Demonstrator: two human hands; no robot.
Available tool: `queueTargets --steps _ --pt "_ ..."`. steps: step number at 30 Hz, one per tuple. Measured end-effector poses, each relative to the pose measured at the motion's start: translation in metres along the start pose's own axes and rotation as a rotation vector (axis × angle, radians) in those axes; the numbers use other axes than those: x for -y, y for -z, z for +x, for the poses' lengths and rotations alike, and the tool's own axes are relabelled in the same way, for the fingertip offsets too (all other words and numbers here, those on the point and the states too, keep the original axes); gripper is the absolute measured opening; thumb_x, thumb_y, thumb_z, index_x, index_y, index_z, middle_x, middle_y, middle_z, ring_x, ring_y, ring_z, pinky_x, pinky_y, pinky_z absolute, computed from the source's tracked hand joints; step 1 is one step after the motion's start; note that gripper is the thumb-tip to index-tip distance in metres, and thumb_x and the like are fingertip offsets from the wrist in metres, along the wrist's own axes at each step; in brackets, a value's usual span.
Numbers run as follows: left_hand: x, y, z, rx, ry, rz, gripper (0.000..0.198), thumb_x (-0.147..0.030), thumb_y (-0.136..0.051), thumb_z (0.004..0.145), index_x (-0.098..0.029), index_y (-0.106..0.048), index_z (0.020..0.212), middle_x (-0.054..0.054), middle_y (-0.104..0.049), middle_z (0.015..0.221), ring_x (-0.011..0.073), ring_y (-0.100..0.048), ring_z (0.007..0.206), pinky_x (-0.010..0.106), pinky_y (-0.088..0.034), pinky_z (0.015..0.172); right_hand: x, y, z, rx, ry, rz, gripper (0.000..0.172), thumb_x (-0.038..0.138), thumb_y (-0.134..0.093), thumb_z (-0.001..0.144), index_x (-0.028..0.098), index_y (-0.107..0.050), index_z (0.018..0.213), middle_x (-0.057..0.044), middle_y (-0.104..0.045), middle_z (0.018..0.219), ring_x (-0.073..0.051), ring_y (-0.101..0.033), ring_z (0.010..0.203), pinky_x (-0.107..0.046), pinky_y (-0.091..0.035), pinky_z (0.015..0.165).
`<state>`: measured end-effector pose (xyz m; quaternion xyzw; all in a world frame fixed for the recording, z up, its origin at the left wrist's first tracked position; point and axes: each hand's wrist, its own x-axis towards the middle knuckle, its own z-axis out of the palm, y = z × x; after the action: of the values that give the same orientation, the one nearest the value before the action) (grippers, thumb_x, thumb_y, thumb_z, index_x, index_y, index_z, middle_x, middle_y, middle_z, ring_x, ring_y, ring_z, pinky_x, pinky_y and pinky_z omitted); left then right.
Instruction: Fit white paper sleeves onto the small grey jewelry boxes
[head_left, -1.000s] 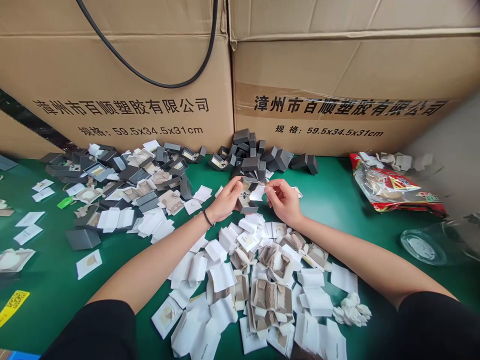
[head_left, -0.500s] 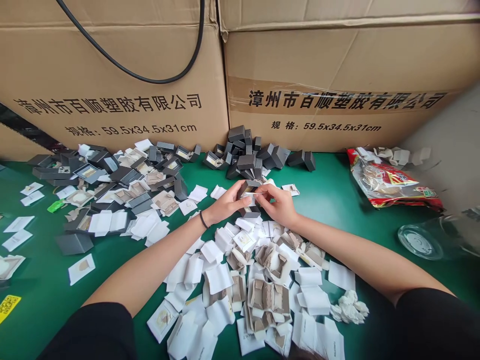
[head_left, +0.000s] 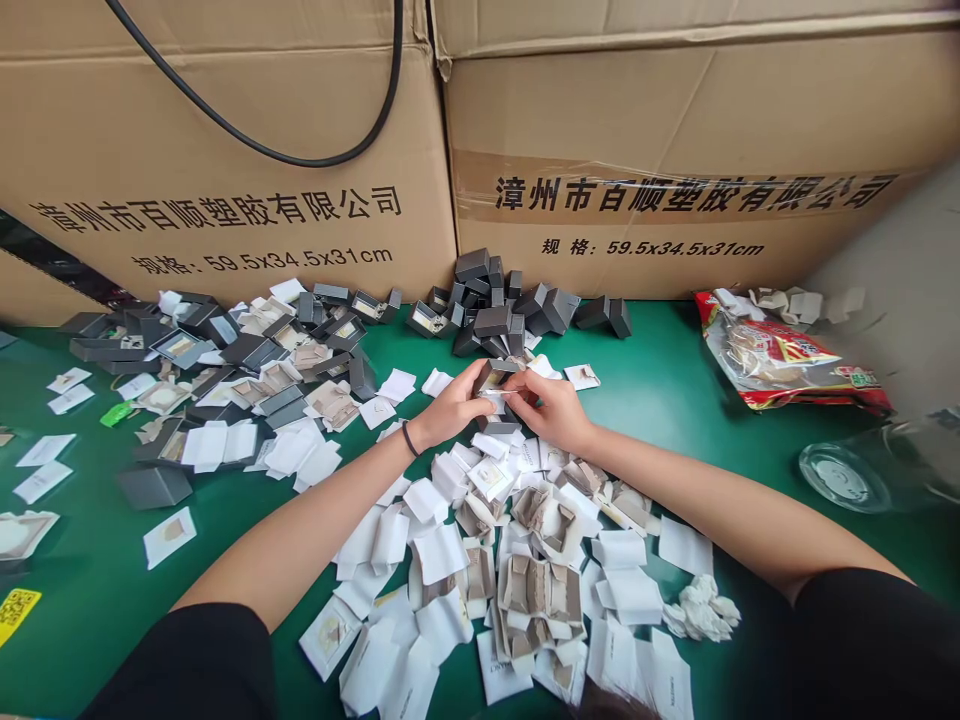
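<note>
My left hand (head_left: 455, 408) is closed around a small dark grey box (head_left: 495, 374), held up above the green table. My right hand (head_left: 551, 408) meets it from the other side. Its thumb and fingers are pinched together at the box's inner edge, at a bit of white card (head_left: 498, 400); the fingertips partly hide what they grip. Below my hands lies a heap of folded white card inserts (head_left: 442, 553), some with grey-brown torn undersides (head_left: 540, 585). Just behind my hands is a pile of dark grey boxes (head_left: 491, 322).
More grey boxes mixed with white inserts (head_left: 289, 395) spread to the left. Large cardboard cartons (head_left: 675, 120) stand along the back, with a black cable (head_left: 330, 160) hanging before them. On the right are a red snack bag (head_left: 787, 355), a clear jar (head_left: 847, 478) and crumpled tissue (head_left: 703, 608).
My right hand's fingers have shifted slightly at the box's edge. My left hand keeps its hold on the box. The whole view has moved a little.
</note>
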<state>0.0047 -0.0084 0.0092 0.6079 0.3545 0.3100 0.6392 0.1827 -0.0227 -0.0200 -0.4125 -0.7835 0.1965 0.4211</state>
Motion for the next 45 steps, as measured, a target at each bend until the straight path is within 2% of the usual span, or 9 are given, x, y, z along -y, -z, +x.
queueTargets --steps 7,11,15,24,30,33,38,42,45 --pt "0.002 -0.002 0.002 -0.048 -0.017 0.057 0.028 -0.015 -0.055 0.068 -0.019 -0.050 0.096 -0.001 -0.051 0.084 0.0099 -0.047 0.063 0.019 -0.038 0.051 -0.003 -0.001 -0.002 -0.041 0.024 -0.049 0.014 0.030 -0.046 0.088 0.020 -0.056 0.084 -0.004 -0.068 0.079 -0.010 -0.053 0.051 -0.023 -0.043 0.052" --pt "0.005 -0.005 0.006 -0.091 -0.075 0.082 0.033 -0.013 -0.056 0.067 -0.017 -0.053 0.099 0.002 -0.056 0.091 0.0139 -0.051 0.078 0.021 -0.041 0.063 -0.005 -0.002 -0.002 0.022 0.013 -0.109 0.016 0.029 -0.044 0.088 0.020 -0.057 0.085 -0.004 -0.068 0.078 -0.010 -0.052 0.051 -0.023 -0.041 0.051" --pt "0.009 -0.006 0.008 -0.091 -0.104 0.074 0.039 -0.009 -0.055 0.065 -0.016 -0.053 0.103 0.004 -0.059 0.099 0.0176 -0.053 0.094 0.023 -0.042 0.076 -0.006 -0.001 -0.003 0.022 0.021 -0.146 0.016 0.029 -0.044 0.088 0.020 -0.057 0.086 -0.003 -0.067 0.074 -0.010 -0.051 0.050 -0.022 -0.040 0.052" --pt "0.010 -0.006 0.008 -0.097 -0.073 0.045 0.052 0.001 -0.051 0.058 -0.016 -0.052 0.108 0.006 -0.060 0.108 0.0194 -0.055 0.103 0.026 -0.042 0.084 -0.003 -0.001 -0.003 0.040 0.039 -0.172 0.016 0.029 -0.044 0.088 0.021 -0.057 0.085 -0.001 -0.065 0.069 -0.010 -0.050 0.049 -0.022 -0.037 0.051" --pt "0.010 -0.006 0.008 -0.112 -0.064 0.036 0.054 0.003 -0.050 0.056 -0.017 -0.055 0.106 0.005 -0.062 0.108 0.0200 -0.055 0.105 0.027 -0.041 0.087 -0.005 -0.002 -0.003 0.058 0.049 -0.184 0.015 0.028 -0.044 0.088 0.021 -0.057 0.085 -0.002 -0.066 0.071 -0.011 -0.052 0.050 -0.022 -0.038 0.051" --pt "0.011 -0.005 0.008 -0.113 -0.057 0.055 0.055 0.003 -0.048 0.056 -0.017 -0.055 0.107 0.005 -0.061 0.108 0.0198 -0.055 0.103 0.026 -0.042 0.085 -0.003 -0.001 -0.002 0.026 0.085 -0.165 0.013 0.026 -0.044 0.089 0.022 -0.057 0.090 -0.003 -0.069 0.079 -0.011 -0.055 0.054 -0.023 -0.041 0.053" --pt "0.014 -0.003 0.010 -0.150 -0.046 0.073 0.051 0.003 -0.048 0.055 -0.017 -0.054 0.102 0.004 -0.062 0.103 0.0194 -0.056 0.099 0.026 -0.043 0.081 0.002 0.004 -0.002 -0.063 0.194 -0.121 0.020 0.024 -0.039 0.091 0.023 -0.060 0.093 -0.007 -0.067 0.093 -0.017 -0.062 0.081 -0.029 -0.049 0.069" --pt "0.015 -0.003 0.011 -0.210 -0.035 0.057 0.041 0.000 -0.054 0.057 -0.017 -0.054 0.094 0.002 -0.063 0.092 0.0184 -0.057 0.091 0.029 -0.043 0.082 0.002 0.006 -0.002 -0.009 0.288 -0.218 0.029 0.023 -0.038 0.090 0.024 -0.066 0.084 -0.008 -0.062 0.086 -0.017 -0.058 0.078 -0.029 -0.048 0.067" --pt "0.013 -0.004 0.011 -0.229 -0.032 0.044 0.040 -0.001 -0.055 0.057 -0.016 -0.053 0.095 0.003 -0.063 0.092 0.0186 -0.057 0.090 0.029 -0.043 0.081 0.000 0.004 -0.002 0.031 0.304 -0.279 0.031 0.020 -0.038 0.090 0.024 -0.069 0.089 -0.008 -0.061 0.084 -0.016 -0.057 0.077 -0.028 -0.046 0.064"
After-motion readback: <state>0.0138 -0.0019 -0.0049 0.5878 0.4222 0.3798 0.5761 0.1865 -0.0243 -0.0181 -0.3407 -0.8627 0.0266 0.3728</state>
